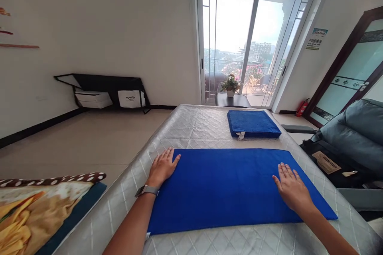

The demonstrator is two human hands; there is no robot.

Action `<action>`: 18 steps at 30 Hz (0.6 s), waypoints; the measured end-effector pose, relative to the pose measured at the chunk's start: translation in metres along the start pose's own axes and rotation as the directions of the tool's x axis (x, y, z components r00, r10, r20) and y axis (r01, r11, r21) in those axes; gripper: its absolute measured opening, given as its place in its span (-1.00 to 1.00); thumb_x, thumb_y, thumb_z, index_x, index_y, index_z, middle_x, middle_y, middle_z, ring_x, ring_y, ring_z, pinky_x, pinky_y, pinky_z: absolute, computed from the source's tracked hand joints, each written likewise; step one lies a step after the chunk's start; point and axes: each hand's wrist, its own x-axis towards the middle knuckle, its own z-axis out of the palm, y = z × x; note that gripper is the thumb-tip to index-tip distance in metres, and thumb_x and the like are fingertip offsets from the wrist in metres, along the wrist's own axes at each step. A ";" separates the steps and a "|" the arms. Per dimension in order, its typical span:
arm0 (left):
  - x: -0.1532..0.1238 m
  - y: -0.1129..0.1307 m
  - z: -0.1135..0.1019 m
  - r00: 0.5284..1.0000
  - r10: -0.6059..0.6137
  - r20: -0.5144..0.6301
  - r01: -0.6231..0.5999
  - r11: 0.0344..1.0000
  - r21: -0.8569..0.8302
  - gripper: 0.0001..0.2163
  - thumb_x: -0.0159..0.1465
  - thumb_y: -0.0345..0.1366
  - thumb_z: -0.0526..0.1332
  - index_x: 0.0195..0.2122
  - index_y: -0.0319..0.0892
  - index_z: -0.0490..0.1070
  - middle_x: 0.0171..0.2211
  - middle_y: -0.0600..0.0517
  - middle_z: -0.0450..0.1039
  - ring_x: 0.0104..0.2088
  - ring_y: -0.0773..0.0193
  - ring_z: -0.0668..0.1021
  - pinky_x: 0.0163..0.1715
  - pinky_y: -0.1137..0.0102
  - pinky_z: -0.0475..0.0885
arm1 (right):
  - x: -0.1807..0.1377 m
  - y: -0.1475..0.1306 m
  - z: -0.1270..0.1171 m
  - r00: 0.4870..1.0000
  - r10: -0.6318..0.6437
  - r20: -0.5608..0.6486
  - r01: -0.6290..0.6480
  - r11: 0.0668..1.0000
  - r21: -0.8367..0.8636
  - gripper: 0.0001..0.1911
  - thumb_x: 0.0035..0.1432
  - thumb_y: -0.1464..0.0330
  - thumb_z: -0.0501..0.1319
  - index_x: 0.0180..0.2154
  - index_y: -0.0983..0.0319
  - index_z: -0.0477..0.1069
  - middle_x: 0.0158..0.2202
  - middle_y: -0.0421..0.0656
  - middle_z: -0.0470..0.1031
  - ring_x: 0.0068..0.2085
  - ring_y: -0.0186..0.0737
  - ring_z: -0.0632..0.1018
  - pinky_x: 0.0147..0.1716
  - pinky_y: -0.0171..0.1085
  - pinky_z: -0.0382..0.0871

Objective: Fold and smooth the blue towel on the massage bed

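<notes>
A blue cloth [227, 187], long and flat like a towel, is spread across the pale quilted mattress [167, 131]. My left hand [163, 164], with a watch on its wrist, lies flat on the cloth's left edge near the far corner. Toward the cloth's right end is my right hand [291, 185], palm down with fingers stretched out; it holds nothing. Beyond the spread cloth, a stack of folded blue cloths [254, 122] sits on the mattress, a white tag showing at its near side. Another small white tag shows at the spread cloth's near left corner.
A dark chair [232, 101] bearing a potted plant [230, 84] stands past the mattress's far edge, before a sliding glass door. Patterned bedding [44, 211] lies at lower left. On the right are a dark padded seat [356, 127] and a fire extinguisher [302, 107].
</notes>
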 end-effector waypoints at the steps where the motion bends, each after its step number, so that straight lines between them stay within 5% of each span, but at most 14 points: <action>1: 0.000 0.001 -0.001 1.000 -0.004 0.000 0.004 1.000 0.001 -0.37 0.44 0.01 -0.14 0.37 -0.32 0.19 0.38 -0.21 0.20 0.38 0.00 0.25 0.35 0.04 0.10 | 0.005 -0.028 -0.009 0.996 -0.083 0.024 0.082 0.995 0.051 -0.23 0.38 0.08 -0.23 0.37 0.46 0.16 0.43 0.10 0.10 0.45 0.04 0.07 0.41 0.07 -0.10; 6: -0.002 0.003 -0.006 1.000 0.006 0.005 -0.006 1.000 0.004 -0.37 0.44 0.02 -0.13 0.37 -0.32 0.20 0.37 -0.23 0.22 0.37 -0.02 0.28 0.34 0.06 0.12 | 0.026 -0.171 -0.044 0.907 -0.419 0.043 0.379 0.857 0.350 -0.21 0.44 0.01 -0.28 0.42 0.41 0.05 0.45 0.04 0.02 0.46 -0.06 0.02 0.42 -0.02 -0.11; 10: -0.003 0.003 -0.008 1.000 0.009 0.001 -0.009 1.000 0.010 -0.37 0.45 0.01 -0.14 0.38 -0.33 0.18 0.38 -0.23 0.20 0.36 -0.03 0.29 0.33 0.04 0.14 | 0.046 -0.252 -0.049 0.831 -0.555 0.019 0.475 0.729 0.493 -0.19 0.43 -0.03 -0.27 0.44 0.39 -0.04 0.48 0.02 -0.13 0.48 -0.05 -0.09 0.43 0.01 -0.20; 14: -0.004 0.004 -0.010 1.000 0.022 0.005 -0.022 1.000 0.022 -0.36 0.45 0.01 -0.14 0.39 -0.34 0.17 0.39 -0.22 0.18 0.38 -0.05 0.24 0.35 0.02 0.10 | 0.064 -0.286 -0.045 0.828 -0.556 0.077 0.434 0.722 0.539 -0.15 0.41 -0.07 -0.26 0.45 0.39 -0.11 0.49 0.02 -0.19 0.48 -0.03 -0.14 0.43 0.03 -0.26; 18: -0.003 0.004 -0.010 1.000 0.017 0.015 -0.017 0.999 0.035 -0.36 0.45 0.00 -0.13 0.38 -0.36 0.18 0.39 -0.23 0.17 0.41 -0.05 0.19 0.38 0.02 0.00 | 0.075 -0.275 -0.039 0.841 -0.529 0.114 0.403 0.752 0.522 -0.16 0.41 -0.06 -0.26 0.46 0.36 -0.15 0.50 -0.03 -0.21 0.48 -0.08 -0.16 0.43 -0.01 -0.33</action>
